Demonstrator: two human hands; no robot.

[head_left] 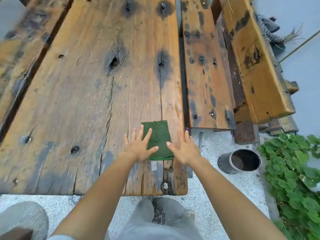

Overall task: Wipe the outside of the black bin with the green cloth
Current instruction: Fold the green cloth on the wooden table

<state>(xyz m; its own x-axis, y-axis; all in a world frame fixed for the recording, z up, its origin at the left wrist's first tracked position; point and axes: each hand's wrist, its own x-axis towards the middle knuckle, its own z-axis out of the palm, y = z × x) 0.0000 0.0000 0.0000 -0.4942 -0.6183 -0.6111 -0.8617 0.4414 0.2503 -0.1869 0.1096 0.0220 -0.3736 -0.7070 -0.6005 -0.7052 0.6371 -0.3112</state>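
Green cloth (pixel 158 141) on table (pixel 86 101) — left fingers (pixel 148 136) splayed atop, right fingers (pixel 180 140) splayed beside, gripping nothing

The left hand (pixel 138 149) covers the cloth (pixel 159 135) along its 9 o'clock edge, and the thumb of the right hand (pixel 186 151) hides a bit of its 3 o'clock edge. The table (pixel 86 101) is cut off at 12 and 9 o'clock. The bin (pixel 225 163) shows only its 9 o'clock wall and dark inside. The plants (pixel 290 170) at 4 o'clock are blurred.

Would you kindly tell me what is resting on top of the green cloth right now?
The left hand lies flat on the green cloth; the right hand has its thumb at the edge. The table beneath the cloth is covered.
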